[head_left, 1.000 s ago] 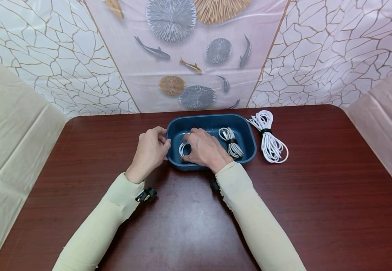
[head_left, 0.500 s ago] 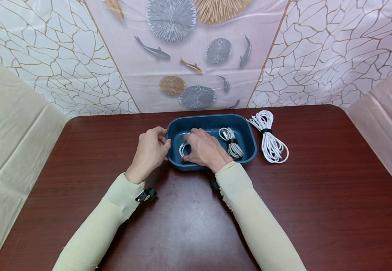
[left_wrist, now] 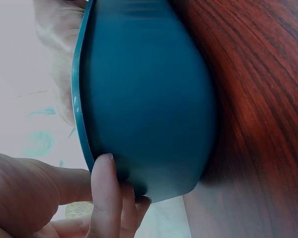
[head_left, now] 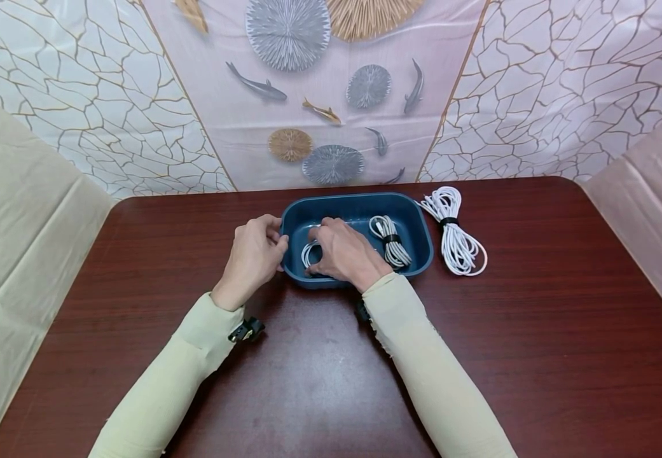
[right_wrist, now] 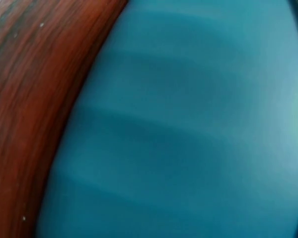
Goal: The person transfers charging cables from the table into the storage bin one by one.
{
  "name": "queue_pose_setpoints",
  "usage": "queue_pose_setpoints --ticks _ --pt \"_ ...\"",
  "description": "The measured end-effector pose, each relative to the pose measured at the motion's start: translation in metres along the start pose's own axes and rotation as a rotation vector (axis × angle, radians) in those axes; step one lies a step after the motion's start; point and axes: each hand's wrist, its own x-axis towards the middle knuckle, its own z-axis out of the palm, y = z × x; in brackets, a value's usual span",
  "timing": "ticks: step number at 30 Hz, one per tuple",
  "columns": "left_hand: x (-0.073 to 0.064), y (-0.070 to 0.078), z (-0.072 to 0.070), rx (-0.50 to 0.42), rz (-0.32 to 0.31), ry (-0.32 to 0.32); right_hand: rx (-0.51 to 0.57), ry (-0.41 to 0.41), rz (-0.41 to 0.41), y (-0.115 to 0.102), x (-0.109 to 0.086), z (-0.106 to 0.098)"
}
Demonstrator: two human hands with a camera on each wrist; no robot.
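Observation:
A dark blue plastic bin [head_left: 359, 196] stands near the back of the table; its outer wall [left_wrist: 149, 89] fills much of the left wrist view. My left hand [head_left: 253, 254] pinches the bin's left end, thumb at the rim and fingers against the outside wall. Inside, at the left, my right hand [head_left: 346, 251] curls its thumb and fingers round a coiled white cable [head_left: 306, 253], which it mostly covers. The right wrist view has only the bin's side [right_wrist: 179, 139], so the right fingers are hidden there. A second cable bundle [head_left: 397, 251], with a black tie, lies in the bin's right half.
A larger white cable bundle [head_left: 456, 238] with a black strap lies on the table just right of the bin. The dark red-brown table [head_left: 537, 305] meets a patterned cloth [head_left: 331, 114] at the back. Pale cloth hangs at both sides.

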Motion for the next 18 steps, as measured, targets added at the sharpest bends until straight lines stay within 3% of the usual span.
queue_pose_setpoints --ticks 18 --pt "0.0011 -0.0003 -0.0002 -0.002 -0.002 -0.002 0.002 -0.002 -0.012 0.0018 -0.0004 -0.0022"
